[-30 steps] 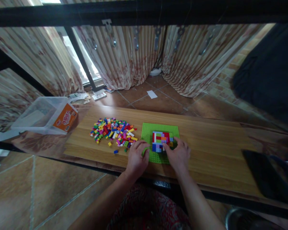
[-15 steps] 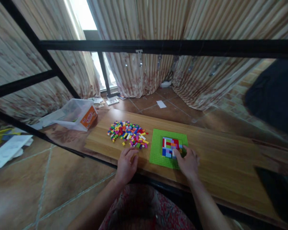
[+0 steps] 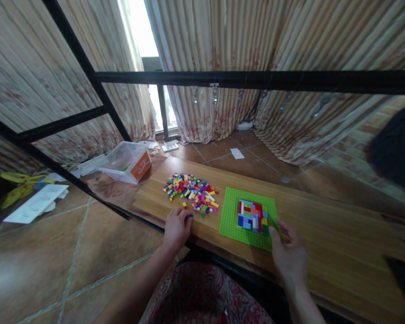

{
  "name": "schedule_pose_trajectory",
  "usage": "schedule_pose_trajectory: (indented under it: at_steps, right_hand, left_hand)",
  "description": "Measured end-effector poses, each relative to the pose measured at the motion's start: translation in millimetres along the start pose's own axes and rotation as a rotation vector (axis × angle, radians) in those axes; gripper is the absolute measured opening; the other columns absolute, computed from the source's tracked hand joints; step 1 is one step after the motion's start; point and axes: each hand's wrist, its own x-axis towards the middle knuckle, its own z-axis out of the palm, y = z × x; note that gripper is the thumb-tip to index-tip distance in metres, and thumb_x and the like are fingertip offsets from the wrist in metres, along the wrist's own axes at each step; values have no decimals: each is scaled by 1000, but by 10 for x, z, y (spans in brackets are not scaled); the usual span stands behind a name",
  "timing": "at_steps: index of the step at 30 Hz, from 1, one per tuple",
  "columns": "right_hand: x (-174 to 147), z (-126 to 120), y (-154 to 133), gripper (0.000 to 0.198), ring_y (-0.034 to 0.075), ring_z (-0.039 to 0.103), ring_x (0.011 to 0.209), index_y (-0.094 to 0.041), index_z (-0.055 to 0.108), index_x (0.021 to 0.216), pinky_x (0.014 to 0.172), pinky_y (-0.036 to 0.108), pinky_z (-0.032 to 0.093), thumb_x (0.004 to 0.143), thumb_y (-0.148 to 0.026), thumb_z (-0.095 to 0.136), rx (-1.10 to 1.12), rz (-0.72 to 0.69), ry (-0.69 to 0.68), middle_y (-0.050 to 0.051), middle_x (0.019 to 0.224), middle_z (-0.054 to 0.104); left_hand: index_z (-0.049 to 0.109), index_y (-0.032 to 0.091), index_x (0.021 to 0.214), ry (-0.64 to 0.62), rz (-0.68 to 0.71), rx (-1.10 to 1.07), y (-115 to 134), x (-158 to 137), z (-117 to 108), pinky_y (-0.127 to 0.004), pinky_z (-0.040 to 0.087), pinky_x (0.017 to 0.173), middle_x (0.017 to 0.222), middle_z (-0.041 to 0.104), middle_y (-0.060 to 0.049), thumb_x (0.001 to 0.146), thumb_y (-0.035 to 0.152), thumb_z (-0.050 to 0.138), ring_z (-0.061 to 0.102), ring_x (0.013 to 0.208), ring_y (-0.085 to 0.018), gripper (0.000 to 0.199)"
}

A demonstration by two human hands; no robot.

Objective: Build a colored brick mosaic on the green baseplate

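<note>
My left hand (image 3: 176, 228) is closed near the front edge of the table, with a small blue brick (image 3: 191, 215) at its fingertips. Just beyond it lies a loose pile of coloured toy bricks (image 3: 192, 191). To the right is a green baseplate (image 3: 228, 209), bearing a low block of joined bricks (image 3: 251, 215) in red, blue, white, yellow and other colours. Over the baseplate's right front corner, my right hand (image 3: 290, 252) has its thumb and fingers apart. I see nothing between them.
The long wooden table (image 3: 330, 238) runs left to right. A clear plastic box (image 3: 121, 164) with an orange label stands beyond its left end. Black metal bars (image 3: 243, 80) cross ahead, before striped curtains (image 3: 229, 40). A dark object (image 3: 400, 274) lies at the right.
My right hand has drawn back from the built bricks toward the baseplate's right side, its fingers opening. A blue brick now shows at my left fingertips. The view has shifted a little.
</note>
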Motion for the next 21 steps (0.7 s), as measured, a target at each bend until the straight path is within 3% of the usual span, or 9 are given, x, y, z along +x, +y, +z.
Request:
schedule_pose_trajectory:
  at_steps: [4, 13, 21]
  right_hand:
    - [-78, -75, -19, 52, 29, 64, 101, -14, 65, 114, 88, 45, 48, 82, -54, 54, 23, 88, -19, 17, 114, 67]
    - [-202, -98, 26, 50, 30, 64, 101, -16, 68, 105, 90, 45, 47, 79, -57, 55, -1, 97, -48, 15, 111, 68]
    - [-186, -164, 5, 49, 33, 64, 102, -19, 71, 96, 93, 49, 46, 75, -60, 53, -59, 182, -30, 13, 110, 70]
  left_hand:
    - [64, 19, 87, -11, -16, -10, 3, 16, -1, -38, 48, 83, 92, 66, -7, 86, 22, 55, 59, 91, -23, 10]
    - [61, 20, 86, 31, -50, -42, 2, 109, 64, -35, 49, 79, 88, 66, -5, 85, 22, 56, 61, 87, -21, 6]
    - [64, 20, 104, 162, -22, -3, -148, 593, -11, -36, 50, 87, 103, 65, -8, 88, 26, 54, 61, 98, -22, 19]
